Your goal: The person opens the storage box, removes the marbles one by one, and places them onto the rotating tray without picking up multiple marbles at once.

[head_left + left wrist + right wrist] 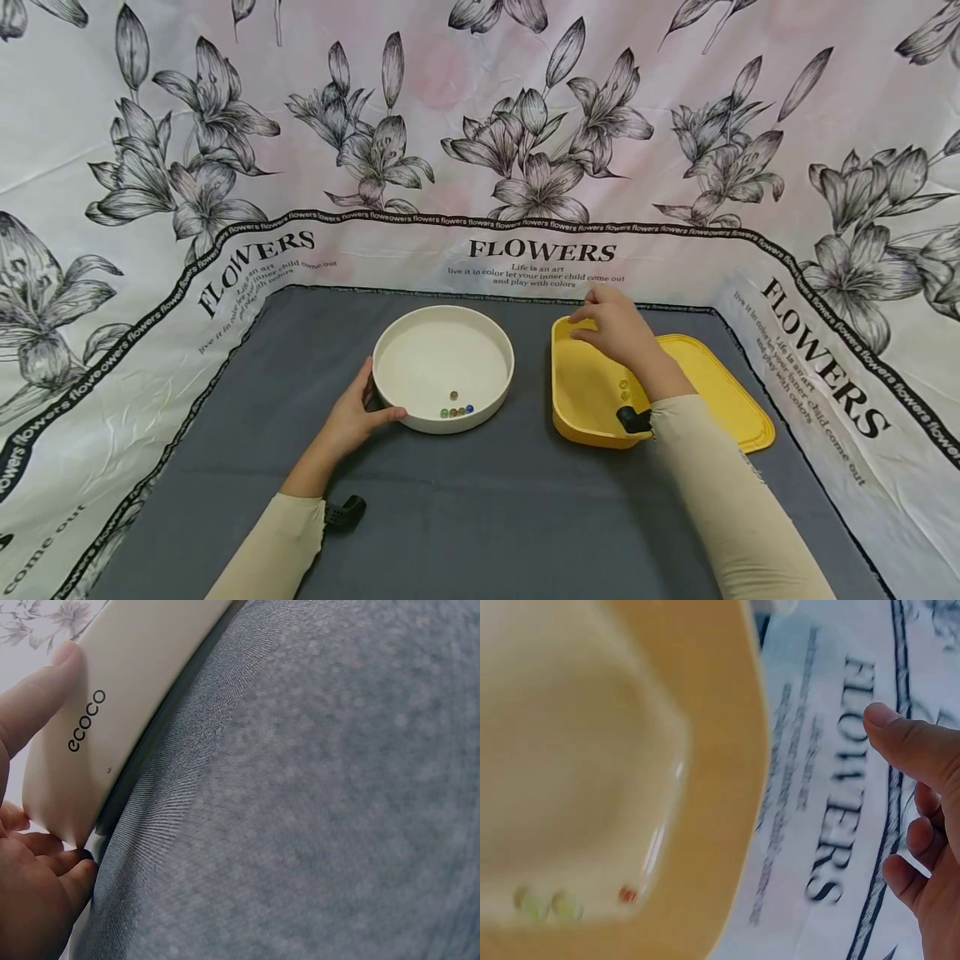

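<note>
A round white tray point(431, 354) holds several small glass marbles point(453, 412) near its front wall. My left hand point(356, 417) grips the tray's left side, its thumb on the outer wall marked "ecoco" point(88, 720) and its fingers curled at the edge. To the right is a yellow rectangular container point(561, 396); two yellowish marbles point(624, 389) show inside it. In the right wrist view, a small reddish marble point(628, 894) lies there too. Over the container's back part hovers my right hand point(618, 329), thumb and fingers apart, with nothing visible between them.
A yellow lid point(723, 387) lies beside the container, partly hidden by the right arm. Dark grey cloth point(465, 517) covers the table. White flower-printed fabric point(540, 183) rises behind and along both sides.
</note>
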Demonstrator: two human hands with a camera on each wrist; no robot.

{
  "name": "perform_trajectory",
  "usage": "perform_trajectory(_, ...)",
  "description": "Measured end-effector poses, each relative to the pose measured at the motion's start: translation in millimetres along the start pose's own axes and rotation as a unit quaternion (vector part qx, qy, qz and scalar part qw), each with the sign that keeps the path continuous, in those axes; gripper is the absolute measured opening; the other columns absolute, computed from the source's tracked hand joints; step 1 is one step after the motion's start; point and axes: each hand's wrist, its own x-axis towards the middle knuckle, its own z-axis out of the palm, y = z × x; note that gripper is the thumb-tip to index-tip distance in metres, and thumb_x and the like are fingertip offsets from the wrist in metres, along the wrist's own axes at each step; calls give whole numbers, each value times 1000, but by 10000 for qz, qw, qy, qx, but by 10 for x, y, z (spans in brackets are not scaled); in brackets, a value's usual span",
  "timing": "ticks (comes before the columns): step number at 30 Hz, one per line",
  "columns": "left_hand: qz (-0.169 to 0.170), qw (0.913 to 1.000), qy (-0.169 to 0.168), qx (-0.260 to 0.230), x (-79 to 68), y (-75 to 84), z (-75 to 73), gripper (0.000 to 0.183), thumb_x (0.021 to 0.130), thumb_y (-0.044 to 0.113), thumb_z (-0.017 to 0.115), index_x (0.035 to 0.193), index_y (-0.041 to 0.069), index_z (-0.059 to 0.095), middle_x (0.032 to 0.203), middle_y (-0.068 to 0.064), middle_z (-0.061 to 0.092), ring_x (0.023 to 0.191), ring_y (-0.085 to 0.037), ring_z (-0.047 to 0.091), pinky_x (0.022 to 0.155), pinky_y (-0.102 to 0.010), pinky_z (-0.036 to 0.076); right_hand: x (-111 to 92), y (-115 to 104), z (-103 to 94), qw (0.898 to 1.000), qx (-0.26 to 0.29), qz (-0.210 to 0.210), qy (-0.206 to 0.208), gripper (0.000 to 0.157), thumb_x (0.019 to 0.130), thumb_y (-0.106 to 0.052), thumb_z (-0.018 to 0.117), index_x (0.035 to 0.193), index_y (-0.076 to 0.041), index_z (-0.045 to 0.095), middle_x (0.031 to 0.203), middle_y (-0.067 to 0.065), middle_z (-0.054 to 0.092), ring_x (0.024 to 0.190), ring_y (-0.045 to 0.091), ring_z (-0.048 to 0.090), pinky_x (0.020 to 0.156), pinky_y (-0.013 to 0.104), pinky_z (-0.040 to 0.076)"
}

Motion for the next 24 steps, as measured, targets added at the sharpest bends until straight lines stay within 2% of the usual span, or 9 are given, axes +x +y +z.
perform_trajectory(7, 4, 10000, -6, -16, 3, -19, 0, 128, 81, 32, 89, 165, 5, -3, 171, -18, 11, 157, -34, 17, 126, -52, 24, -88, 289, 37, 9988, -97, 454, -171, 25, 87, -19, 84, 110, -10, 81, 99, 8, 48, 92, 27, 41, 78, 40, 33)
perform_trajectory(15, -63, 10000, -39, -62, 10, -17, 22, 127, 82, 33, 89, 165, 7, -3, 171, -17, 12, 157, -34, 17, 126, -51, 24, -181, 573, 109, 9956, -298, 797, -394, 26, 88, -19, 83, 111, -10, 81, 99, 11, 49, 89, 29, 39, 76, 42, 31)
perform_trajectory(20, -63, 9998, -62, -166, 9, -28, 20, 126, 83, 29, 88, 165, 8, -4, 171, -16, 9, 158, -34, 15, 126, -52, 22, -234, 692, 119, 9924, -395, 1004, -584, 28, 88, -21, 83, 113, -11, 81, 97, 13, 49, 85, 29, 39, 72, 41, 31)
perform_trajectory(24, -29, 9997, 6, -258, 10, -26, 9, 125, 83, 23, 88, 165, 8, -5, 171, -17, 6, 158, -36, 14, 126, -54, 22, -241, 755, 145, 9891, -283, 1247, -733, 27, 89, -23, 82, 113, -10, 80, 101, 14, 51, 90, 30, 42, 75, 44, 35)
